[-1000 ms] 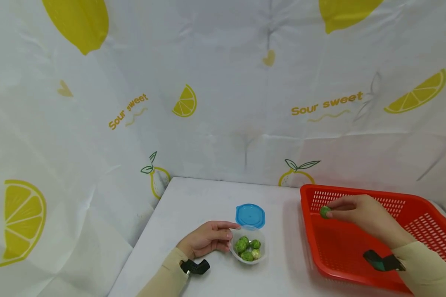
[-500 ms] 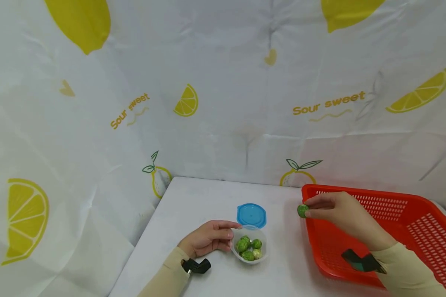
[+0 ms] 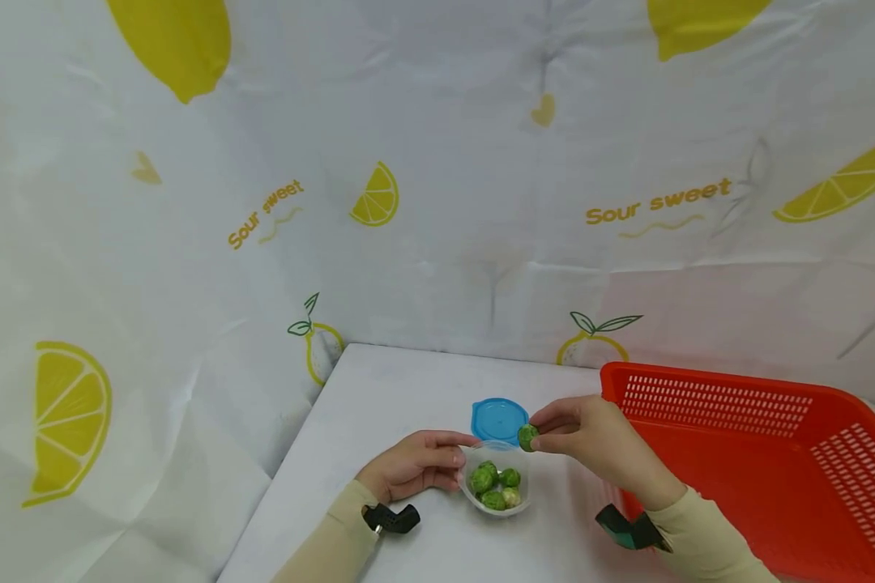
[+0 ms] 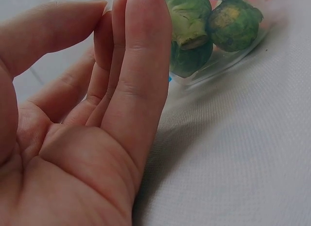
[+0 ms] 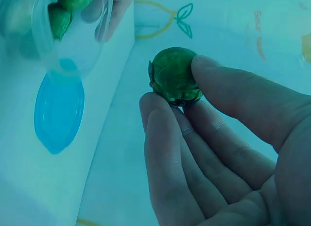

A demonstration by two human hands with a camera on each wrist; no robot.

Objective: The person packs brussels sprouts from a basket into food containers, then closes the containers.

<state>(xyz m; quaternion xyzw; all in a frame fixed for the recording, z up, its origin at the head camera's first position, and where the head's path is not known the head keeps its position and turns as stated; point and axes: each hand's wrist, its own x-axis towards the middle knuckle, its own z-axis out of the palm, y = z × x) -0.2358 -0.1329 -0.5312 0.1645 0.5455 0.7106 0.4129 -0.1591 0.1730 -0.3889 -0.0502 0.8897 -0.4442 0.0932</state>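
A small clear plastic container [image 3: 519,506] stands uncovered on the table with several Brussels sprouts [image 3: 493,486] in it. My left hand [image 3: 416,465] lies along its left side, the fingers fairly straight and touching the wall near the rim. In the left wrist view, sprouts [image 4: 233,26] show through the clear wall beyond the fingers. Just above and right of the container, my right hand [image 3: 601,441] pinches a single Brussels sprout [image 3: 527,437] between thumb and fingertips. The right wrist view shows this sprout [image 5: 174,76] held off the table.
A blue lid [image 3: 499,419] lies flat behind the container. On the right stands a large red plastic basket [image 3: 714,389] with slotted walls. A white sheet with lemon prints [image 3: 437,243] hangs behind the white table [image 3: 401,380].
My right hand has carried the sprout leftward from above the red basket to beside the container. The left hand has stayed at the container's side.
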